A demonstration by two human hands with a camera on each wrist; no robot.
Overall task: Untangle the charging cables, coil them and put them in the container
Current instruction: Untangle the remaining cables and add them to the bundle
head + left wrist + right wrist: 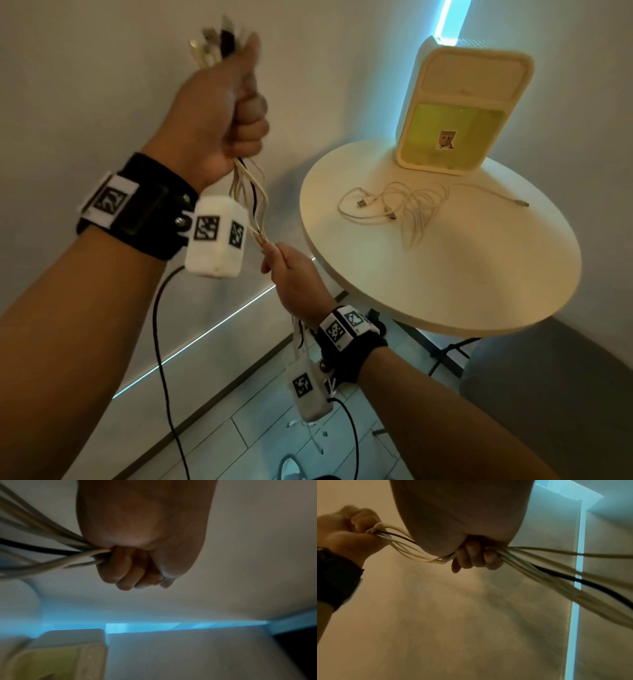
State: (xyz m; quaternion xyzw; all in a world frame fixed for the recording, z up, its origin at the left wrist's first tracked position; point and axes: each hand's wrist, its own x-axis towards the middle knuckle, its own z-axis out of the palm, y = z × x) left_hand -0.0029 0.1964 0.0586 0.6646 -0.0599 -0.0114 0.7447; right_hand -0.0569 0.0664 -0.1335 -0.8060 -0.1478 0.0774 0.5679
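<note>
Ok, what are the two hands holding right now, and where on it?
Both grip the cable bundle: the left hand fists it just below the plugs, the right hand pinches it lower, ends dangling.

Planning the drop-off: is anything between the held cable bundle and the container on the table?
Nothing visible blocks the air path from the cable bundle to the container. Loose cables lie on the table before it.

container [462, 106] on table [445, 294], cables [407, 205] before it
</note>
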